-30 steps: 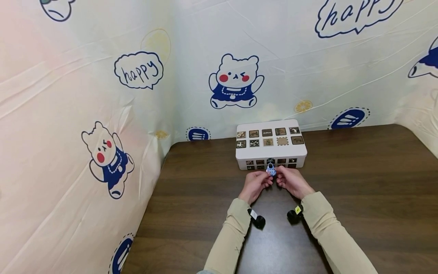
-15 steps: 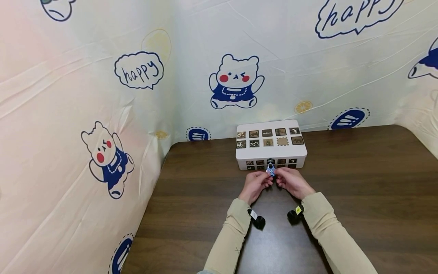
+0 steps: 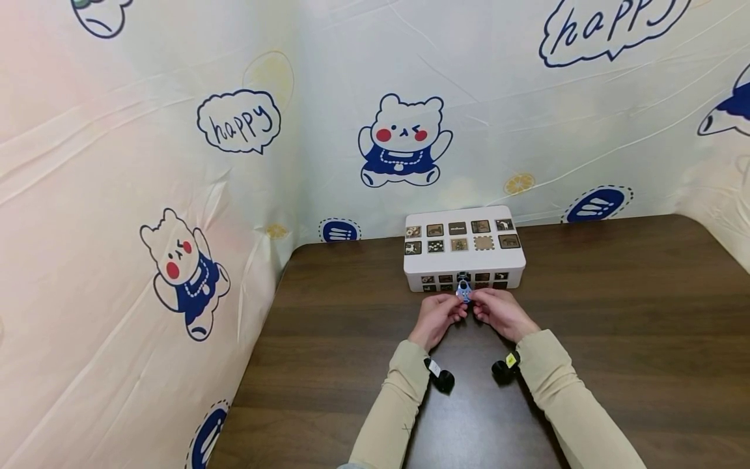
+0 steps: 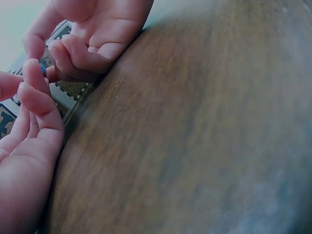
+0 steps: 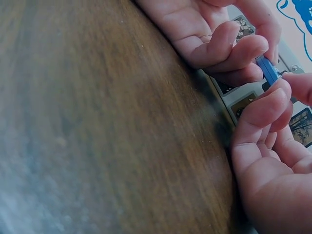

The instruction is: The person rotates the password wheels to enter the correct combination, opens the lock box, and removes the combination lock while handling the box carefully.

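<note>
A small blue padlock (image 3: 464, 292) hangs at the front clasp (image 3: 463, 277) of a white box (image 3: 465, 262) printed with dark square pictures. My left hand (image 3: 436, 316) pinches the padlock from the left, while my right hand (image 3: 501, 312) pinches it from the other side. In the right wrist view the padlock's blue edge (image 5: 268, 69) shows between the fingertips of both hands. Most of it is hidden by fingers in the left wrist view. Whether the shackle is fastened cannot be told.
The box stands at the back of a dark wooden table (image 3: 351, 365), close to a pale curtain (image 3: 328, 130) printed with bears. Another stretch of the curtain runs along the table's left side. A black wrist camera (image 3: 443, 380) is strapped at the left cuff.
The padlock's face has tilted slightly between the fingertips since one second ago. Both hands and the box stay in nearly the same place.
</note>
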Available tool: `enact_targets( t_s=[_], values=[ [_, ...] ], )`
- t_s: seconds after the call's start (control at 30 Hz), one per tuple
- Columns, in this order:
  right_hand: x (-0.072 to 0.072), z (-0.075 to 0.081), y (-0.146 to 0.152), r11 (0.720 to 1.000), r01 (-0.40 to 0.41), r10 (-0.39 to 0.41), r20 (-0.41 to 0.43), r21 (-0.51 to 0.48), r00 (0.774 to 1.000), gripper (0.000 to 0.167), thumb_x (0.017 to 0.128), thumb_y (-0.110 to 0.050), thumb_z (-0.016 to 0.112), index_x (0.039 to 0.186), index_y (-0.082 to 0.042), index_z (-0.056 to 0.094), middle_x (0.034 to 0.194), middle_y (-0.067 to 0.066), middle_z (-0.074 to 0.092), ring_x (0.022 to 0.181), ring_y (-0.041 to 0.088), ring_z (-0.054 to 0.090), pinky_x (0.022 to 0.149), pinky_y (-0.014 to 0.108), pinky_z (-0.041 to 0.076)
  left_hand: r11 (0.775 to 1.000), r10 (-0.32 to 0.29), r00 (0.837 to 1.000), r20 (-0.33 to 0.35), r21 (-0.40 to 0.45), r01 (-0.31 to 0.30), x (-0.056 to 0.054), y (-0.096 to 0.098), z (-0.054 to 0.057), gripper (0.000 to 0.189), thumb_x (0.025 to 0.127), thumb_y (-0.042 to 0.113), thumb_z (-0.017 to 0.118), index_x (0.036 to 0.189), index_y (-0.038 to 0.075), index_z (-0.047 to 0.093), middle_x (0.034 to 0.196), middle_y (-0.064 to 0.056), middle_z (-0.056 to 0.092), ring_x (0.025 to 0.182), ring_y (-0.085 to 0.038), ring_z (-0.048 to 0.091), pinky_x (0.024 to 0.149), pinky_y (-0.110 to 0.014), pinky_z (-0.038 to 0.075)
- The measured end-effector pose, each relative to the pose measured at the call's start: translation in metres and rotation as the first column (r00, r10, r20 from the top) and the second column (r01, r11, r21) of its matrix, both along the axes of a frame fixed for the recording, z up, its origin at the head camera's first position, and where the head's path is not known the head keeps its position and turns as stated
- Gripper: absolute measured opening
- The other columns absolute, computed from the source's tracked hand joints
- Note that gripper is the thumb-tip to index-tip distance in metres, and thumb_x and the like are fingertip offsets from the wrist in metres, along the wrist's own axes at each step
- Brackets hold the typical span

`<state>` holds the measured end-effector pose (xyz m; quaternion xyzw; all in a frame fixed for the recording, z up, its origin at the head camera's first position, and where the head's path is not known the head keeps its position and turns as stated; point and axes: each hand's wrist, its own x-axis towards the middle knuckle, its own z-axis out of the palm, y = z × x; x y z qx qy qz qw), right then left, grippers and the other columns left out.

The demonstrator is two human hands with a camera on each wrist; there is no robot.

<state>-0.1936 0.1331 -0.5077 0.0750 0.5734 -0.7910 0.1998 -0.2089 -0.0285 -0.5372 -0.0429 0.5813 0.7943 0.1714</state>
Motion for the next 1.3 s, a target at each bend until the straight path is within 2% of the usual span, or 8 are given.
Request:
enact_targets(
  t_s=[0.2,0.57,0.9,1.3],
  values=[
    [-0.0009,-0.0007,0.0004,1.000,0.005,-0.005,-0.001,-0.007,1.000,0.006,0.096,-0.008,0.053,0.095,-0.005,0.059,0.075,-0.003,0.059,0.065,0.004,0.055,0.058,0.015,0.047,1.000,-0.013,1.000,-0.008,-0.011,0.013,-0.0008,-0.0012,0.0011,0.015,0.090,0.003,0.060,0.096,-0.007,0.067,0.070,-0.001,0.066,0.058,-0.007,0.061,0.054,-0.018,0.049],
    [-0.0017,-0.0015,0.0012,1.000,0.004,-0.003,0.011,-0.019,1.000,0.005,0.095,-0.010,0.057,0.094,-0.006,0.059,0.073,-0.003,0.059,0.064,0.004,0.055,0.057,0.015,0.048,1.000,0.000,1.000,0.001,-0.016,0.000,-0.0018,-0.0008,0.0003,0.014,0.090,0.003,0.060,0.096,-0.008,0.067,0.070,-0.002,0.065,0.058,-0.008,0.060,0.054,-0.019,0.049],
    [-0.0028,-0.0041,0.0009,1.000,0.010,-0.009,0.023,-0.016,1.000,0.009,0.096,-0.011,0.055,0.090,-0.009,0.061,0.070,-0.003,0.058,0.062,0.004,0.055,0.056,0.016,0.047,1.000,0.000,1.000,0.005,-0.004,0.000,0.0000,-0.0006,0.0033,0.014,0.090,0.003,0.060,0.095,-0.007,0.067,0.070,-0.002,0.065,0.057,-0.008,0.060,0.053,-0.018,0.049],
    [-0.0042,-0.0065,-0.0008,1.000,0.018,-0.018,0.029,-0.012,0.999,0.012,0.096,-0.014,0.056,0.086,-0.011,0.062,0.067,-0.005,0.055,0.060,0.004,0.054,0.054,0.015,0.046,1.000,0.018,1.000,0.020,0.002,-0.018,0.0001,-0.0001,0.0007,0.010,0.088,0.002,0.061,0.091,-0.004,0.068,0.069,-0.002,0.066,0.056,-0.008,0.060,0.051,-0.018,0.049]
  ],
)
